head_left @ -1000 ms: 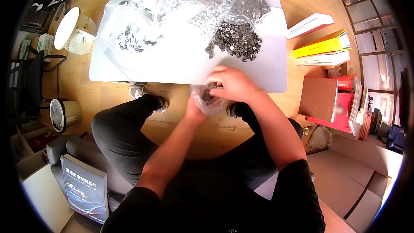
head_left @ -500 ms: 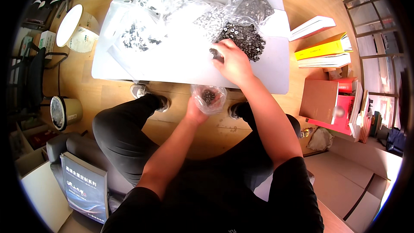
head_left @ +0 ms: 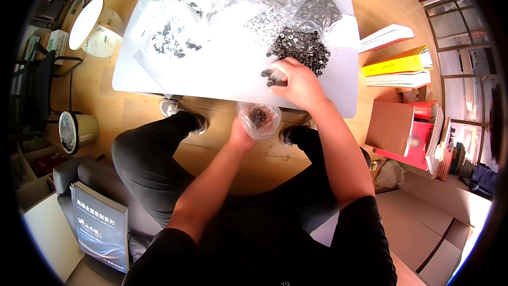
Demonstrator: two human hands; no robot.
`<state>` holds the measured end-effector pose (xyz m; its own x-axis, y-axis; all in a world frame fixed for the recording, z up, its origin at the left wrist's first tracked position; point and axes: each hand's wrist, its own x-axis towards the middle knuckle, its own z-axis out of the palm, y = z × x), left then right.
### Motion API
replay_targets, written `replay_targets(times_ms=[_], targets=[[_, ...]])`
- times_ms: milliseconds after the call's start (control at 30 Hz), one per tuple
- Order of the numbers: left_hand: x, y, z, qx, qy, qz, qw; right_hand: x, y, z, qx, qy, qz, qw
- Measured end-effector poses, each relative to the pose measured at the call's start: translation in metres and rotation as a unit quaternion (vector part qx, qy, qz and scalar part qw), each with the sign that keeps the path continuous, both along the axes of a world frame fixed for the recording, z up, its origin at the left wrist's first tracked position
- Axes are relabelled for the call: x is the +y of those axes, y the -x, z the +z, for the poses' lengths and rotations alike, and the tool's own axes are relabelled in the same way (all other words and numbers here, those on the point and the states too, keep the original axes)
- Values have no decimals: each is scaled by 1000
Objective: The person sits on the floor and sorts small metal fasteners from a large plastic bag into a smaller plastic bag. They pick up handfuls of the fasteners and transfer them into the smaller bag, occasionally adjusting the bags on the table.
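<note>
My left hand [head_left: 242, 135] is wrapped round a clear plastic bag [head_left: 271, 128], its mouth turned up, just off the table's near edge. Small dark ring-like parts [head_left: 257, 117] lie inside the bag. Over the table, my right hand [head_left: 300, 83] is curled with several small dark pieces [head_left: 273, 77] at its fingertips. Right beyond that hand spreads a loose pile of dark round washer-like parts [head_left: 302, 52]. A clear bag of similar dark parts [head_left: 313, 8] sits behind the pile.
The white table [head_left: 222, 86] also bears pale small parts [head_left: 264, 21], black-and-white pieces [head_left: 174, 42] and plastic bags. Books [head_left: 397, 62] stand beyond its right edge. A white round-topped bin [head_left: 100, 34] and a bucket [head_left: 79, 131] stand at the left.
My right hand has drawn back a little toward me and to the right from the pile, with dark pieces now plainer at its fingers. My left hand keeps its hold on the bag.
</note>
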<state>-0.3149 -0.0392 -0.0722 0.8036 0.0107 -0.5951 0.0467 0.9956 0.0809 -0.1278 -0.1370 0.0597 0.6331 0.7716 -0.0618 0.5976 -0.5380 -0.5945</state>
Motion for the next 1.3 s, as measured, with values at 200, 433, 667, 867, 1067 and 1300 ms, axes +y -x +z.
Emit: replay_targets(times_ms=[200,433,667,867,1067,1300], targets=[[-2,-1,1,6,2,2,1000,7,10,1,-10,-40,28,999],[-2,1,0,11,-5,-6,1000,-4,5,-7,-3,-32,23,999],[-5,-1,-3,-1,-1,-5,1000,-18,2,-1,42,-3,0,999],[-6,1,-9,-13,-4,-14,1000,-22,0,3,46,11,9,999],[-6,2,-10,-10,3,-15,1000,-18,3,1,26,10,9,1000],[-7,-1,-2,10,-6,-11,1000,-15,7,1,29,-11,16,999]])
